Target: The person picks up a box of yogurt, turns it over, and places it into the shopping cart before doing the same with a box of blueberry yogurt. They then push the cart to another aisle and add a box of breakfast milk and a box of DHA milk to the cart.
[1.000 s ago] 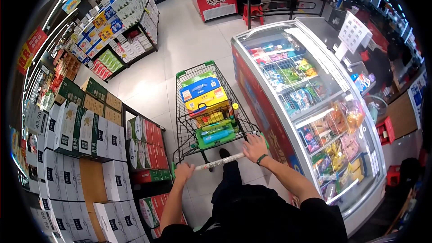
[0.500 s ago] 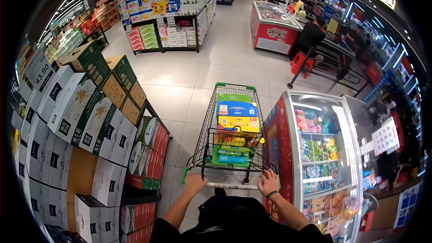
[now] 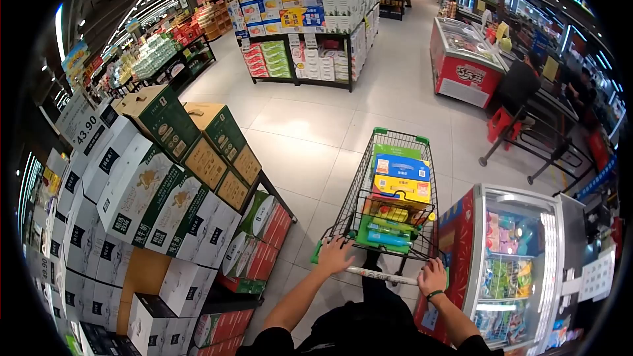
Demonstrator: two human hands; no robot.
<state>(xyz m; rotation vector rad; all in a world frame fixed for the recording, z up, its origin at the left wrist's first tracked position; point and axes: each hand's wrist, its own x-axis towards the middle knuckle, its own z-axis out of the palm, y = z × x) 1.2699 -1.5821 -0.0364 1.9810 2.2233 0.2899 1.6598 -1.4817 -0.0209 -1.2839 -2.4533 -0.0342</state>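
Note:
A wire shopping cart (image 3: pixel 349 207) with green corners stands in front of me, angled slightly right. My left hand (image 3: pixel 336 255) is closed over the left end of its pale handle (image 3: pixel 381 275). At the right end, my right hand (image 3: pixel 432 277) grips the same bar, a dark green band around the wrist. Inside the basket sit a blue carton (image 3: pixel 403 166), a yellow carton (image 3: pixel 402 188) and a green pack (image 3: pixel 395 151). Nearer to me, blue and green packages (image 3: pixel 389 237) lie partly hidden behind the wires of the folding seat.
Stacked milk cartons (image 3: pixel 138 191) rise close on my left. A glass-topped freezer (image 3: pixel 517 257) stands just right of the cart. Ahead are a box display (image 3: pixel 303 20) and a red chest freezer (image 3: pixel 465 69). A seated person (image 3: pixel 521 82) is by the checkout rail (image 3: pixel 560 148).
My view has turned left, so the shelves, freezers and cart appear farther right. The cart points more to the right in view. Both hands stay on the handle, the left one spread slightly more forward.

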